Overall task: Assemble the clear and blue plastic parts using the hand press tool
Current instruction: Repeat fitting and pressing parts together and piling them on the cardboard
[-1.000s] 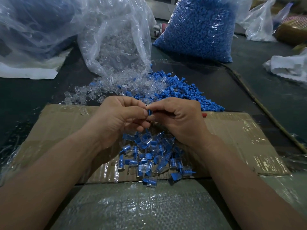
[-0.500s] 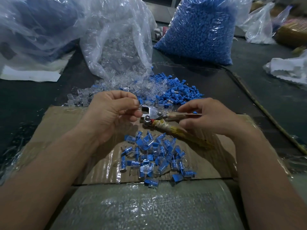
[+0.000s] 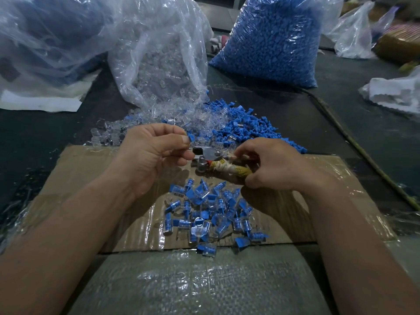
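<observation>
- Left hand (image 3: 154, 155) pinches a small blue part (image 3: 191, 139) between thumb and forefinger, other fingers curled, right at the metal head of the hand press tool (image 3: 209, 155), likely so the piece can be fed straight into the jaws
- Right hand (image 3: 275, 164) curls its fingers round the tool's cloth-bound handles (image 3: 229, 170), placed to squeeze; the wrapping probably cushions the grip
- Whether a clear part already sits on the blue one I cannot tell, since the fingers hide it
- Finished blue-and-clear pieces (image 3: 209, 210) lie heaped on the cardboard sheet (image 3: 79, 169) just below the hands, where each can drop once pressed
- Loose clear parts (image 3: 172, 114) spill from the open clear bag (image 3: 163, 53) and loose blue parts (image 3: 245, 128) lie beside them, just beyond the tool, within easy reach for the next pick
</observation>
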The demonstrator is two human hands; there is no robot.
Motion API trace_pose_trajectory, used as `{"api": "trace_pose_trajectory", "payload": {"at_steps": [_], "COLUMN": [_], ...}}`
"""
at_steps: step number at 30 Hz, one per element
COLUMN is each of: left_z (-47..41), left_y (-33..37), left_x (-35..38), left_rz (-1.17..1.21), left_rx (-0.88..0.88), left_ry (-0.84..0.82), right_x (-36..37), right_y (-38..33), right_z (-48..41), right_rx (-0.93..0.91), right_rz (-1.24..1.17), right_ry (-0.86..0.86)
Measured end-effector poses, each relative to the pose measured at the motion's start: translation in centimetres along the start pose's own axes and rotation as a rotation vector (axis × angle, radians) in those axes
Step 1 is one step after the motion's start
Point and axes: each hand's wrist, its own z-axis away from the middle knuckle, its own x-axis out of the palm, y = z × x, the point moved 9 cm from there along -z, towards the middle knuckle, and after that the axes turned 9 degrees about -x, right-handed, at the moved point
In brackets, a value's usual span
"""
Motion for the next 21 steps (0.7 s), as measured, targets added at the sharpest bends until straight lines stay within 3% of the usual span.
{"api": "trace_pose_trajectory", "payload": {"at_steps": [11, 21], "left_z": [0.0, 0.8], "left_y": [0.0, 1.2], "left_x": [-0.1, 0.2], "left_rz": [0.024, -0.024], "left_rx": [0.017, 0.171], "left_ry": [-0.005, 0.053], "right_x": [-0.4, -2.6], "right_y": [-0.4, 0.2], "right_z": [-0.7, 0.3], "right_rx": [0.001, 0.006], "right_rz": [0.180, -0.067], "right_ry": [0.125, 0.444]}}
